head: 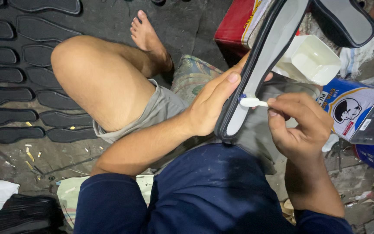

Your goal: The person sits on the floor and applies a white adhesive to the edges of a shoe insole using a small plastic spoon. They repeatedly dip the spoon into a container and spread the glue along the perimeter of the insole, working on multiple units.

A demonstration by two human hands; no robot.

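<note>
My left hand [211, 104] grips a long shoe sole [265, 56] with a black rim and a pale grey face, held tilted up toward the upper right. My right hand [299, 125] pinches a small white brush [253, 102] whose glue-coated tip touches the sole's grey face near its lower end. Just behind the sole stands a white square container [310, 58]. A second black-rimmed sole [345, 21] lies at the top right.
Several dark soles [18, 78] lie in rows on the floor at the left. My bare knee [96, 78] and foot [150, 39] are in the middle. A red box [236, 24] and a blue-and-white tin [360, 117] stand at the right. A black bundle [24, 214] sits bottom left.
</note>
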